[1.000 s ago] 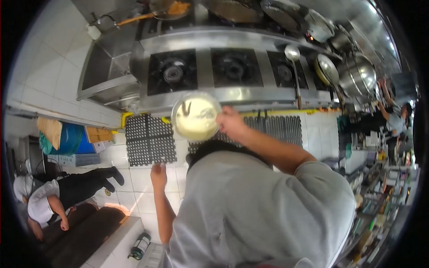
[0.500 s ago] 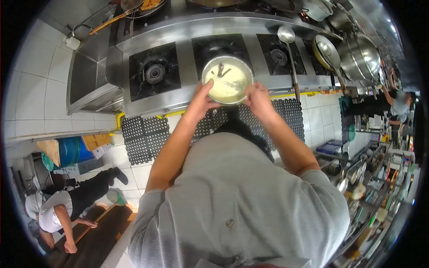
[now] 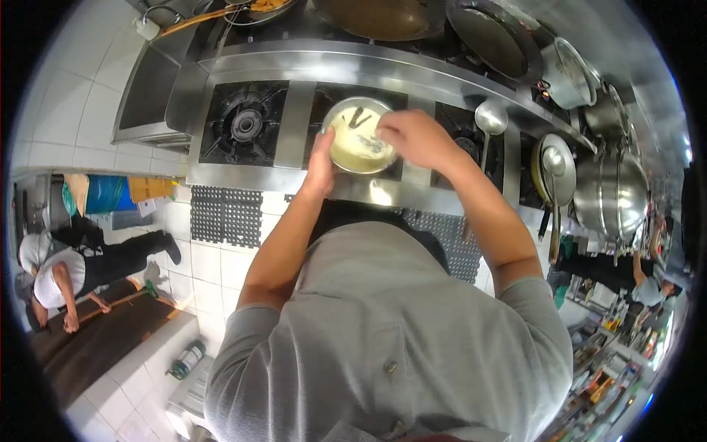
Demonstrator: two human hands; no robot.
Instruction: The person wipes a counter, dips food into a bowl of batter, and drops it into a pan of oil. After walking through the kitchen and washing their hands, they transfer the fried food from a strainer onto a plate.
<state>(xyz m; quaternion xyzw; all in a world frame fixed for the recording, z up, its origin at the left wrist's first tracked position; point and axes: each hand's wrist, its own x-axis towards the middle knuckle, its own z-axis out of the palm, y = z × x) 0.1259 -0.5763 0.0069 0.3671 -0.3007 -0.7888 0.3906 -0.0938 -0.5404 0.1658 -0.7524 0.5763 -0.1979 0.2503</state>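
Observation:
A round metal bowl (image 3: 353,129) of pale yellow liquid with a dark utensil in it hangs over the middle burner (image 3: 335,99) of a steel stove. My left hand (image 3: 321,158) grips the bowl's near left rim. My right hand (image 3: 414,137) is at the right rim, with its fingers over the liquid; whether it grips the rim I cannot tell.
The left burner (image 3: 244,124) stands bare. A ladle (image 3: 489,118), a lidded pan (image 3: 554,168) and big steel pots (image 3: 615,195) crowd the right. Woks (image 3: 383,16) sit behind. Black floor mats (image 3: 224,215) lie below. One person bends at left (image 3: 62,269), another stands at right (image 3: 648,291).
The bowl has gone forward from the stove's front edge to over the middle burner. My right hand has slid from the rim's side to over the bowl.

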